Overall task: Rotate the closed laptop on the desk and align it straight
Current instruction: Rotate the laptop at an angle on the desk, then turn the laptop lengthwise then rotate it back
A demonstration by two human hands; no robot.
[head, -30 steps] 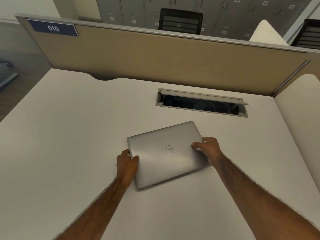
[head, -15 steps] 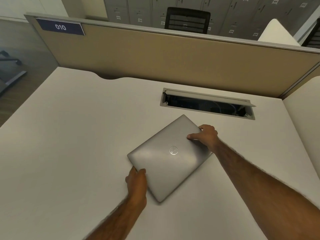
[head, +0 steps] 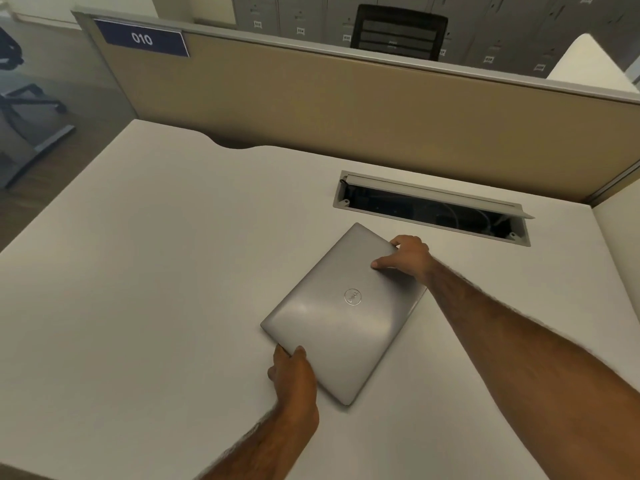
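**Laptop Lies Diagonal Between Both Hands**

Head view. The closed, flat, silver-grey metal laptop [head: 343, 313] lies at the centre of the frame, slightly right, on the off-white laminate desk [head: 138, 271]. Its long axis runs from lower left to upper right, clearly skewed against the rectangular grey cable tray opening [head: 433, 209] at upper right and the tan fabric partition [head: 346, 116] behind it.

The left hand [head: 294, 379] sits below the laptop at lower centre, fingers curled onto the near-left long edge close to the left corner. The right hand [head: 407, 256] sits at the upper right end, thumb flat on the lid, fingers wrapped over the far short edge. Both hands are narrowly closed on the laptop at diagonally opposite ends.

Judgement: the left hand is nearer the body, the right hand farther. Opposed pushes from these two ends turn the laptop flat on the desk; alignment is not yet reached.
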